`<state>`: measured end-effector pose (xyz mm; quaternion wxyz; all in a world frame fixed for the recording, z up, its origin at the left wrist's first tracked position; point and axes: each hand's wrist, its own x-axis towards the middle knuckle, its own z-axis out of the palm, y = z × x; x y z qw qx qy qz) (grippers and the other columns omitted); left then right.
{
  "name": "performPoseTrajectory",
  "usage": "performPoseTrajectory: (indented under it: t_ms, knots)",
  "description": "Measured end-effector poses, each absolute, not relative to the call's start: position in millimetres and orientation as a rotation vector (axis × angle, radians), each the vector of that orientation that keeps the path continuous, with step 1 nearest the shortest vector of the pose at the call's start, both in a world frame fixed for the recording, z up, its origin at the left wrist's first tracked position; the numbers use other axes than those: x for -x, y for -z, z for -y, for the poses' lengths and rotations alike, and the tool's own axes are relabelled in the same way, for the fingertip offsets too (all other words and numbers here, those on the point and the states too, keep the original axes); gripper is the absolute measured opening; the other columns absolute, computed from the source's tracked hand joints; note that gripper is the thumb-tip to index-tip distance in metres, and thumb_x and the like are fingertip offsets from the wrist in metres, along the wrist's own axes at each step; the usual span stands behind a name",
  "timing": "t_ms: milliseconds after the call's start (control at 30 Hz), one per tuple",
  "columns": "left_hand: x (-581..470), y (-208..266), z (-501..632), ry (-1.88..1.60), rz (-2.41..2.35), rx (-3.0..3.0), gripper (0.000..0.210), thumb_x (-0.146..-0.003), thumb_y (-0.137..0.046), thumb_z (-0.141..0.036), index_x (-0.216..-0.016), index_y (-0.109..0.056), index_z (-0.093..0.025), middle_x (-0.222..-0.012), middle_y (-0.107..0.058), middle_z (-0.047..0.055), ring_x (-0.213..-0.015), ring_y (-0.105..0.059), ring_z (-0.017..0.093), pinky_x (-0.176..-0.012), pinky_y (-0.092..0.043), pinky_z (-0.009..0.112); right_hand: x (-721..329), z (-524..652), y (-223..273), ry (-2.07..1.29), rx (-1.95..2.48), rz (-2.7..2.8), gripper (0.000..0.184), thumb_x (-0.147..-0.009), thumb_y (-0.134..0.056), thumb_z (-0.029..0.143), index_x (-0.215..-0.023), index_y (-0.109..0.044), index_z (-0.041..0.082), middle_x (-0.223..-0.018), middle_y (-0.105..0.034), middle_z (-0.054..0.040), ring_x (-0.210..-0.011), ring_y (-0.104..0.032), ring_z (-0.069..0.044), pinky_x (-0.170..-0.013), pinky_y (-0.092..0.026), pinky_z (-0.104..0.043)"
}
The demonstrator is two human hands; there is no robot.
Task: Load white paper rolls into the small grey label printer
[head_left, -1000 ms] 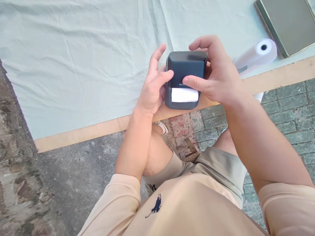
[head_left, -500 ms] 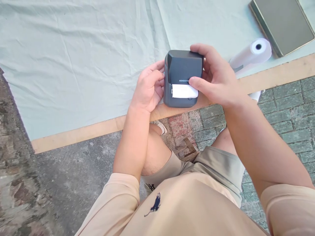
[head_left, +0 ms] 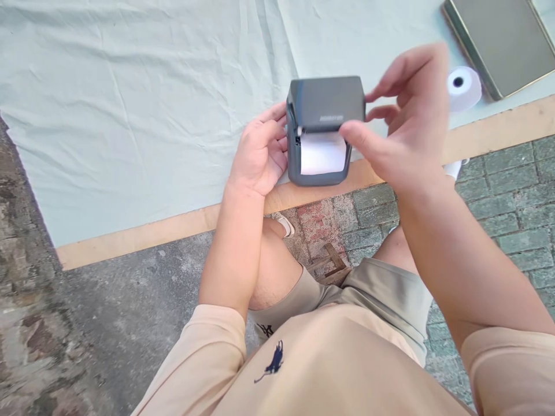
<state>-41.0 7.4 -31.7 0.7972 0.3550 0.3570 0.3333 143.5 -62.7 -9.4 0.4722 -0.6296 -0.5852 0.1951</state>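
Observation:
A dark grey label printer (head_left: 326, 104) sits at the near edge of the cloth-covered table, its lid tilted partly up. A white paper strip (head_left: 323, 155) comes out from under the lid and lies over the printer's front. Against the printer's left side, my left hand (head_left: 260, 153) is curled and steadies it. My right hand (head_left: 401, 115) is at the right side, thumb at the lid's front edge and fingertips by its right edge; motion blurs it somewhat.
To the right stands a white paper roll (head_left: 463, 86), partly behind my right hand. Beyond it lies a dark flat case with a pale rim (head_left: 505, 46). A wrinkled pale cloth (head_left: 143, 115) covers the table above its bare wooden edge (head_left: 173, 234). A wooden stool (head_left: 333, 266) shows below.
The printer's lid has swung up from closed, and more of the paper beneath shows. My right hand has risen and shifted right with the lid; my left hand has stayed put.

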Motion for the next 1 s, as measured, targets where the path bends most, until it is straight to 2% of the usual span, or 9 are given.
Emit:
performPoseTrajectory:
  t_ms: [100, 233, 333, 467, 533, 667, 800, 867, 1000]
  knots:
    - [39.8, 28.1, -4.5, -0.73, -0.771, -0.727, 0.023, -0.081, -0.054, -0.021, -0.1, -0.067, -0.02, -0.083, -0.065, 0.001, -0.102, -0.067, 0.019, -0.085, -0.055, 0.03, -133.5, 57.8, 0.4, -0.193, 1.456, 1.29, 0.033, -0.09, -0.058, 0.034, -0.072, -0.032, 0.026, -0.074, -0.038, 0.0004, -0.063, -0.053, -0.015, -0.061, -0.047, -0.034]
    - [39.0, 25.2, -0.4, -0.748, -0.673, -0.746, 0.019, -0.082, -0.063, -0.017, -0.098, -0.066, -0.027, -0.093, -0.072, -0.002, -0.089, -0.067, 0.015, -0.082, -0.055, 0.029, -130.4, 49.2, -4.8, -0.421, 1.469, 1.499, 0.018, -0.092, -0.053, 0.027, -0.077, -0.043, 0.028, -0.086, -0.063, 0.0008, -0.09, -0.066, -0.019, -0.074, -0.053, -0.036]
    - [38.0, 24.1, 1.4, -0.756, -0.679, -0.76, 0.021, -0.081, -0.064, -0.015, -0.098, -0.064, -0.027, -0.092, -0.073, -0.003, -0.1, -0.068, 0.017, -0.091, -0.056, 0.03, -131.0, 43.6, -11.1, -0.407, 1.599, 1.722, 0.012, -0.083, -0.059, 0.017, -0.082, -0.054, 0.028, -0.091, -0.07, 0.0022, -0.093, -0.066, -0.02, -0.083, -0.051, -0.039]
    - [36.6, 25.0, 1.4, -0.762, -0.699, -0.738, 0.018, -0.084, -0.062, -0.016, -0.1, -0.064, -0.024, -0.093, -0.072, -0.002, -0.122, -0.065, 0.02, -0.106, -0.053, 0.034, -124.1, 35.8, -27.7, -0.368, 1.925, 2.063, 0.02, -0.077, -0.067, 0.021, -0.095, -0.062, 0.028, -0.095, -0.069, -0.003, -0.114, -0.057, -0.035, -0.096, -0.043, -0.056]
    - [36.5, 25.8, 1.1, -0.761, -0.689, -0.737, 0.018, -0.084, -0.063, -0.019, -0.1, -0.064, -0.026, -0.097, -0.072, -0.002, -0.135, -0.057, 0.022, -0.115, -0.048, 0.037, -118.3, 29.9, -35.4, -0.318, 2.059, 2.222, 0.024, -0.08, -0.063, 0.021, -0.103, -0.062, 0.028, -0.095, -0.066, -0.0055, -0.122, -0.052, -0.039, -0.097, -0.041, -0.062]
    - [37.2, 26.1, 0.3, -0.723, -0.663, -0.753, 0.017, -0.086, -0.063, -0.026, -0.102, -0.065, -0.03, -0.105, -0.075, -0.003, -0.15, -0.039, 0.027, -0.124, -0.04, 0.045, -113.3, 18.0, -40.4, -0.232, 2.102, 2.398, 0.023, -0.078, -0.062, 0.017, -0.099, -0.063, 0.026, -0.087, -0.063, -0.006, -0.114, -0.056, -0.037, -0.093, -0.046, -0.058]
    - [35.9, 26.9, -0.8, -0.731, -0.696, -0.741, 0.015, -0.092, -0.058, -0.024, -0.104, -0.066, -0.026, -0.103, -0.074, -0.003, -0.149, -0.041, 0.028, -0.121, -0.045, 0.045, -121.8, 29.7, -40.3, -0.318, 1.893, 2.137, 0.035, -0.066, -0.068, 0.014, -0.1, -0.065, 0.025, -0.095, -0.071, -0.0029, -0.105, -0.06, -0.033, -0.085, -0.051, -0.049]
    - [34.6, 27.4, -1.3, -0.722, -0.707, -0.723, 0.016, -0.093, -0.056, -0.023, -0.105, -0.066, -0.024, -0.1, -0.073, -0.003, -0.147, -0.045, 0.027, -0.117, -0.049, 0.042, -129.9, 45.8, -42.0, -0.365, 1.743, 1.884, 0.032, -0.07, -0.065, 0.016, -0.1, -0.065, 0.024, -0.099, -0.07, -0.0026, -0.096, -0.065, -0.028, -0.085, -0.051, -0.047]
    - [33.5, 26.4, -1.2, -0.73, -0.731, -0.628, 0.021, -0.091, -0.058, -0.022, -0.111, -0.065, -0.02, -0.1, -0.073, -0.001, -0.135, -0.058, 0.024, -0.103, -0.058, 0.035, -148.7, 72.6, -43.1, -0.759, 1.505, 1.112, 0.029, -0.087, -0.044, 0.03, -0.109, -0.062, 0.033, -0.111, -0.062, -0.0036, -0.095, -0.066, -0.026, -0.061, -0.051, -0.039]
